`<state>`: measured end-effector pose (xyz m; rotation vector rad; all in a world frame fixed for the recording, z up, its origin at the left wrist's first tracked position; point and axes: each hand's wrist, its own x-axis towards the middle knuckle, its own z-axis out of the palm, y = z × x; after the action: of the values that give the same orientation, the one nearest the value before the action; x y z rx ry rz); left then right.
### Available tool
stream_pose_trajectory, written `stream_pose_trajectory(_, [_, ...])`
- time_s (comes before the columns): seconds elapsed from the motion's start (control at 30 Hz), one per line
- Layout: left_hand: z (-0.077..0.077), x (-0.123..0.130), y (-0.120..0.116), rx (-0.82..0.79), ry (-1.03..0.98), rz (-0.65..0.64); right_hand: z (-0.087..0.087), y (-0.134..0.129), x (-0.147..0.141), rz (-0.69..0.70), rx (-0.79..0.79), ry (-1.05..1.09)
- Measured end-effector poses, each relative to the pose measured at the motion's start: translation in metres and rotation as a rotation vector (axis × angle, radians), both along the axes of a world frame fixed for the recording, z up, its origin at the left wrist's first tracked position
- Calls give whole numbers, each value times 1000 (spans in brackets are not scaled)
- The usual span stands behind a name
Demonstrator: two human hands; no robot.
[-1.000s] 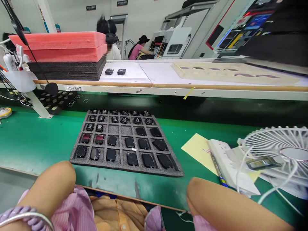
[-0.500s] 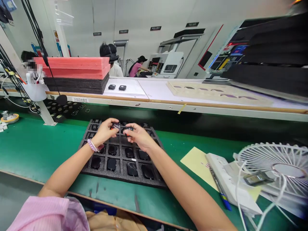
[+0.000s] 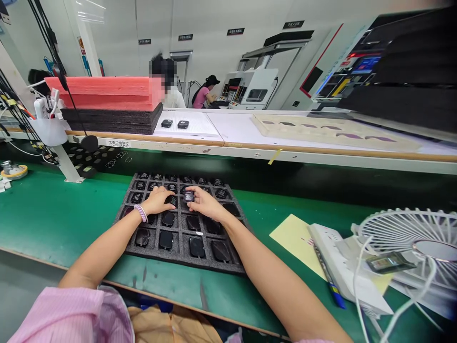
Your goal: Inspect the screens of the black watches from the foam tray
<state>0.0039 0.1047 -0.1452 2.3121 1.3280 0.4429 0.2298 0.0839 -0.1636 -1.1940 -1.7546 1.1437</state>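
Two small black units (image 3: 189, 196) had rounded corners and pale printed lines. One, its printed face showing, was pinched in the right hand (image 3: 205, 205) above the grey foam tray (image 3: 180, 243) on the green tabletop (image 3: 64, 209); the left hand (image 3: 155, 201) touched the other at a compartment, whether gripping could not be told.

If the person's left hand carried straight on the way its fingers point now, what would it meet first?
Probably the black piece held in the right hand, just across from the left hand; depth is unclear, so a foam tray divider might come first.
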Motion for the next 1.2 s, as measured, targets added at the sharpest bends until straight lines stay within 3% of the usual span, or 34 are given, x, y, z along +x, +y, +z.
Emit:
stream_pose_trajectory(0.13, [6,-2,-2,56,129,-1,-1,3,-1,-46,180,-234])
stream_pose_trajectory(0.23, [18,5,-2,95,178,-25,10,3,6,-82,241,-380])
stream_pose_trajectory(0.4, [34,53,-3,103,210,-116,38,1,49,-278,256,-621])
stream_pose_trajectory(0.53, [27,104,-8,62,200,-119,45,-9,84,-441,140,-882])
stream_pose_trajectory(0.7, [9,136,-17,-1,76,-62,27,-29,90,-439,55,-1014])
stream_pose_trajectory(0.83, [21,126,-13,-60,-153,-117,17,-32,84,-375,91,-895])
stream_pose_trajectory(1.0, [74,77,-5,-119,-537,-164,29,-26,80,-359,114,-629])
stream_pose_trajectory(1.07, [95,55,-4,-235,-860,-165,40,-24,71,-343,125,-488])
stream_pose_trajectory(1.13, [109,37,-6,-317,-1181,-111,54,-22,54,-271,97,-201])
stream_pose_trajectory(1.2, [117,26,-10,-364,-1332,-25,68,-18,31,-159,3,295])
